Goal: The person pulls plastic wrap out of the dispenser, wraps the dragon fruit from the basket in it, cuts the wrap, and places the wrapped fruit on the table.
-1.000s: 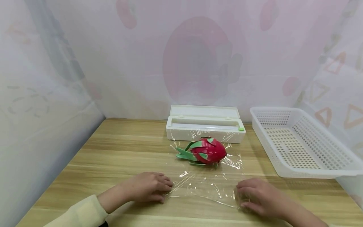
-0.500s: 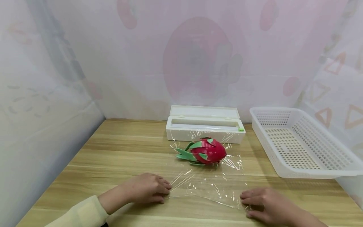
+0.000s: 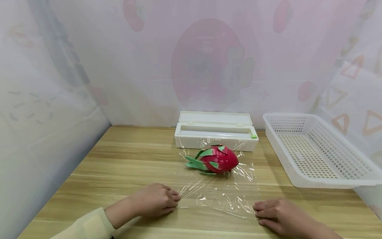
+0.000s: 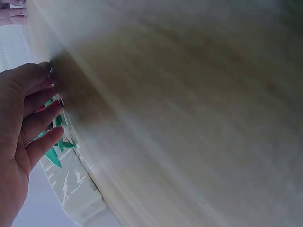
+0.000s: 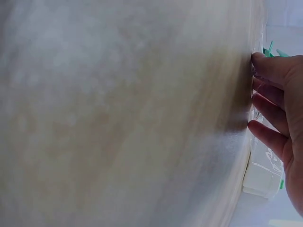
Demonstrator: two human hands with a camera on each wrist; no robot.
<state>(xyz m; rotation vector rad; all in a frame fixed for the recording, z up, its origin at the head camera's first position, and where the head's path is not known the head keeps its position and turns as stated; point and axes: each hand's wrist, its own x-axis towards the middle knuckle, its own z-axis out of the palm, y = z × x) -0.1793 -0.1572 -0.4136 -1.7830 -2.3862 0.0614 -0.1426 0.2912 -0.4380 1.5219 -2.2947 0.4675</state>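
A sheet of clear cling film (image 3: 219,196) lies on the wooden table, its far end reaching the white dispenser box (image 3: 216,141). On the film rests a red dragon fruit (image 3: 221,159) with green leaf tips, lying on its side and pointing right. My left hand (image 3: 156,200) pinches the film's near left corner, where creases fan out from the fingertips. At the near right corner my right hand (image 3: 279,214) pinches the film between thumb and fingers, low over the tabletop. In the left wrist view, the fruit's green leaves (image 4: 54,153) show behind the fingers.
The dispenser's lid (image 3: 215,118) stands raised at the back, with a roll inside and a small green slider (image 3: 254,136) at its right end. A white perforated basket (image 3: 286,169) sits at the right. Patterned cloth walls (image 3: 143,66) enclose the table (image 3: 125,156).
My right hand has moved slightly right and nearer, drawing the film's corner so that creases form there. My left hand's fingers have closed more on their corner. The dragon fruit stays put.
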